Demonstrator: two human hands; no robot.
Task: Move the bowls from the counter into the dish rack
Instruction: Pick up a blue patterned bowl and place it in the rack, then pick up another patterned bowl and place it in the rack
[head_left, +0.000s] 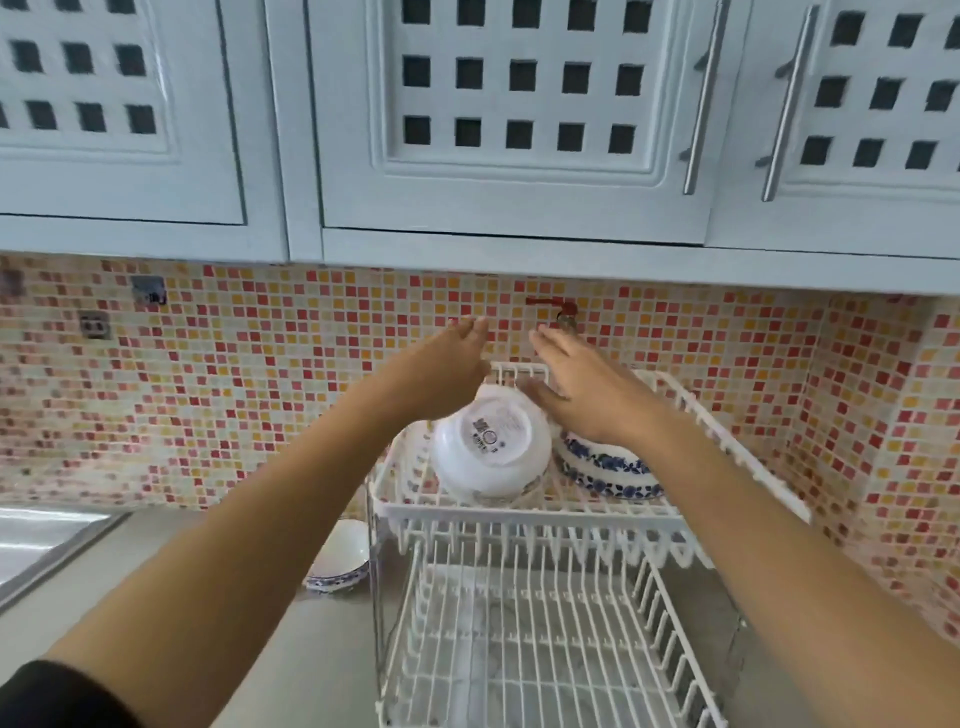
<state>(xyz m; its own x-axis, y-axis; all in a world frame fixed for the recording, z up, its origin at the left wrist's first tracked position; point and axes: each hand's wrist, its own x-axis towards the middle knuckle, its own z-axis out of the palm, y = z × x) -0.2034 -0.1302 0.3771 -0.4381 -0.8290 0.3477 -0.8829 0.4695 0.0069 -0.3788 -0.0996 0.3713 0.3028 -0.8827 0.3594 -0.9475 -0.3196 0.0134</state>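
Observation:
A white two-tier wire dish rack (524, 514) stands on the counter against the tiled wall. On its upper tier a plain white bowl (491, 449) lies upside down and tilted, its labelled base facing me. Beside it, on the right, rests a white bowl with a blue flower band (608, 470). My left hand (441, 371) hovers just above and left of the white bowl, fingers spread, holding nothing. My right hand (584, 392) is above the blue-patterned bowl, palm down, fingers apart. A third bowl with a blue rim pattern (340, 558) sits on the counter left of the rack.
The rack's lower tier (519, 649) holds nothing. A steel sink edge (47, 540) is at the far left. White wall cabinets (514, 130) hang overhead. A red-handled tap (558, 312) sticks out of the mosaic wall behind my hands.

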